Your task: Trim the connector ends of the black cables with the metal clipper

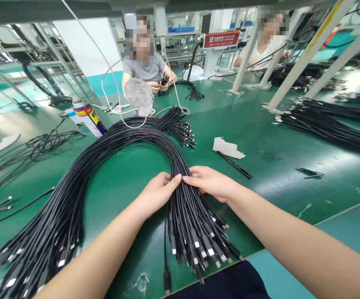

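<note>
A thick bundle of black cables (pixel 74 178) arches over the green table, with metal-tipped plugs fanned out at its ends. My left hand (pixel 159 189) wraps the bundle from the left, thumb on top. From the other side my right hand (pixel 209 182) grips the same bundle, and the two thumbs nearly meet over it. The fingers beneath the cables are partly hidden. Below my hands the plugs (pixel 203 249) spread toward the table's front edge. One cable (pixel 165 257) hangs apart to the left of the others.
A small white fan (pixel 139 94) and a spray can (pixel 89 118) stand behind the bundle. Loose cables (pixel 37 149) lie left. A paper scrap (pixel 228 147), a black pen-like stick (pixel 234 165) and tweezers (pixel 310 173) lie right. More cable bundles (pixel 332 124) lie far right. Two people sit across.
</note>
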Motion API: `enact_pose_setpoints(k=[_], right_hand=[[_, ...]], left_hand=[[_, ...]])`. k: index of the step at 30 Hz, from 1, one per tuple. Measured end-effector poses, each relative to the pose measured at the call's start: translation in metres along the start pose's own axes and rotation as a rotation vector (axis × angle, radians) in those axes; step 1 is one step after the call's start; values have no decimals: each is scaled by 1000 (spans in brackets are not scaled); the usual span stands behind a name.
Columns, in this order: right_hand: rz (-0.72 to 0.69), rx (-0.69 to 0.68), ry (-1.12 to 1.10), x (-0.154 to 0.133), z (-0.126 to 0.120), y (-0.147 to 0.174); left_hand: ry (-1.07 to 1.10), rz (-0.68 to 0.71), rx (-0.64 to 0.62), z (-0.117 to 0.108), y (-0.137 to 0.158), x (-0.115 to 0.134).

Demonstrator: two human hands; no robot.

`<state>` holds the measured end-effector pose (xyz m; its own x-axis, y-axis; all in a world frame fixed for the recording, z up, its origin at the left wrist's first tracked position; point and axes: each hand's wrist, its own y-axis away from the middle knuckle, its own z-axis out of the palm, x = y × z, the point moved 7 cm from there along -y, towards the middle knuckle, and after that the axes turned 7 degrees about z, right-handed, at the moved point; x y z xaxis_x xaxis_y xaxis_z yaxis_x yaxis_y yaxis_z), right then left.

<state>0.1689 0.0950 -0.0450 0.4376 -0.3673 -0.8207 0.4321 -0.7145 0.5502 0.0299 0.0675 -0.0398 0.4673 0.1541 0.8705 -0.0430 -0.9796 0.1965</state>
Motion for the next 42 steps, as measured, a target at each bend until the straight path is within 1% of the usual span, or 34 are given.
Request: enact_pose_setpoints(k=[4, 8, 12, 15, 19, 23, 28, 31, 33, 35, 37, 39, 41, 42], right_hand=[[9, 18, 61, 3, -12, -6], [27, -2, 79, 9, -21, -16], [45, -119, -5, 18, -13, -22], [2, -184, -113, 17, -1, -18], [-83, -235, -235, 8, 11, -6], [-129, -228, -246, 3, 12, -1], [-140, -126, -88, 7, 2, -6], [-157, -45, 37, 7, -3, -9], [-169, 27, 140, 6, -8, -10], [-200, 126, 259, 3, -18, -13], [-267, 245, 382, -6, -31, -16], [-374, 339, 499, -22, -38, -21], [-506, 360, 612, -45, -33, -33], [-576, 340, 669, -58, -24, -41]], left_hand=[[161, -33, -41, 4, 0, -5], [196, -41, 10, 4, 3, -5], [232, -5, 66, 10, 5, -4], [302, 51, 102, 14, 8, -2], [397, 92, 128, 12, 13, 0], [417, 113, 110, 8, 14, -1], [301, 154, 85, 10, 8, -3], [209, 191, 16, 7, 4, 0], [115, 197, -36, 0, 2, 2], [-15, 183, -60, -13, 2, 1], [-164, 157, -58, -29, 5, -2], [-313, 125, -56, -46, 10, -9], [-452, 79, -61, -62, 16, -20], [-519, 49, -62, -71, 19, -27]])
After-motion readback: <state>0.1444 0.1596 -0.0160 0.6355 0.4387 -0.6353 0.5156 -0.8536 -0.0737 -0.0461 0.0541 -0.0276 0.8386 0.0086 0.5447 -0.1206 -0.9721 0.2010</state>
